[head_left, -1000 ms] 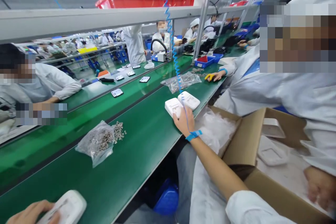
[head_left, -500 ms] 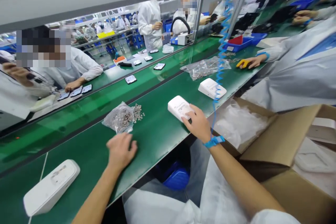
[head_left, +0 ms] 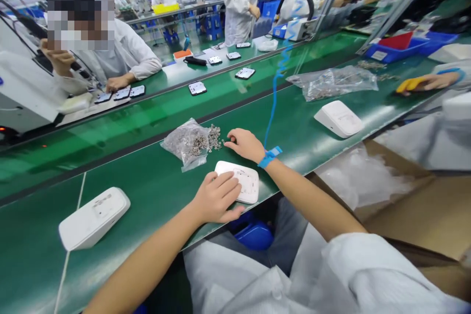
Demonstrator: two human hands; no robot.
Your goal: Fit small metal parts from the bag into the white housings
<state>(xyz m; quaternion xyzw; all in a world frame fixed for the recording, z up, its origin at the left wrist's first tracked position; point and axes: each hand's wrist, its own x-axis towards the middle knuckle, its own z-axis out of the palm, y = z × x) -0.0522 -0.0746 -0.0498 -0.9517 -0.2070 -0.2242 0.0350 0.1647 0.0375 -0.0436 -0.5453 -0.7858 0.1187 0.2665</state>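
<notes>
Touching the left hand is a round-cornered casing.

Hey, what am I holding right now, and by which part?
Your left hand holds the middle white plastic housing by its left end, from above. Your right hand is beside the small metal parts; whether it pinches any cannot be told.

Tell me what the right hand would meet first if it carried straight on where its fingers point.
Probably the loose metal parts beside the plastic bag, just ahead of the right hand; its height above the bench is unclear.
</notes>
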